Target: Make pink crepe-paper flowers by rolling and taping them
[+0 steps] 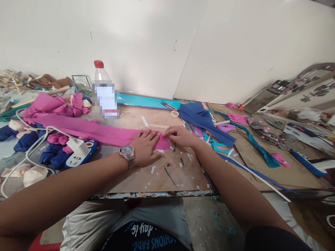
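A long bright pink fabric strip (110, 135) runs across the table from a bunched pile on the left to its end in front of me. My left hand (145, 148), with a watch on its wrist, lies open on the strip near that end, fingers spread and pressing it down. Just to the right, my right hand (180, 136) is closed, its fingertips pinched at the end of the strip; a small fold shows between the two hands. What lies right inside the pinch is partly hidden by the fingers.
Behind the strip stand a red-capped bottle (101, 71) and a lit phone (106, 99). A power strip (81, 155) with a white cable sits at left. Small scissors (170, 105), blue fabric (204, 118) and a white stick (261, 177) lie to the right.
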Action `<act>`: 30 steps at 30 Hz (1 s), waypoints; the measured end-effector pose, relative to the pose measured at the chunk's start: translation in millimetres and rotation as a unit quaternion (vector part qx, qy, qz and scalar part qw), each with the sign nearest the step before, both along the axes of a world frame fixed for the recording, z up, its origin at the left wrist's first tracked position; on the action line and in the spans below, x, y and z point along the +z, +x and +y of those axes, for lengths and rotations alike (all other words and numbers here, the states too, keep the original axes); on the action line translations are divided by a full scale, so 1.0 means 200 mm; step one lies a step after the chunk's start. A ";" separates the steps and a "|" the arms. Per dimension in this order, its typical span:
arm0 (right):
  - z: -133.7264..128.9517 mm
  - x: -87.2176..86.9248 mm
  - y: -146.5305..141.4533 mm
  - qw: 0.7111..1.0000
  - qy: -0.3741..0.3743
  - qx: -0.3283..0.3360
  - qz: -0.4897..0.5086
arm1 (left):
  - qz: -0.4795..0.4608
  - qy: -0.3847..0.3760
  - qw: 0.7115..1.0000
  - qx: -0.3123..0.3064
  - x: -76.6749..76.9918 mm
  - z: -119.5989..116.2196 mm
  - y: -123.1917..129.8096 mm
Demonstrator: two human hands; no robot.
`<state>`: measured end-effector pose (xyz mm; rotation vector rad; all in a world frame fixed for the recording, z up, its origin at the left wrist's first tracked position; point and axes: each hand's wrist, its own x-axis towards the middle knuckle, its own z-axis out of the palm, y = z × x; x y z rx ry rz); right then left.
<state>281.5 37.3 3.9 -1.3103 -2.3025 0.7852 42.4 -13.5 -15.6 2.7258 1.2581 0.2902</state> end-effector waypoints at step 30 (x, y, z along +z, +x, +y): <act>0.00 0.00 -0.01 0.999 0.016 -0.028 -0.004 | 0.010 -0.005 1.000 -0.010 0.02 -0.04 0.02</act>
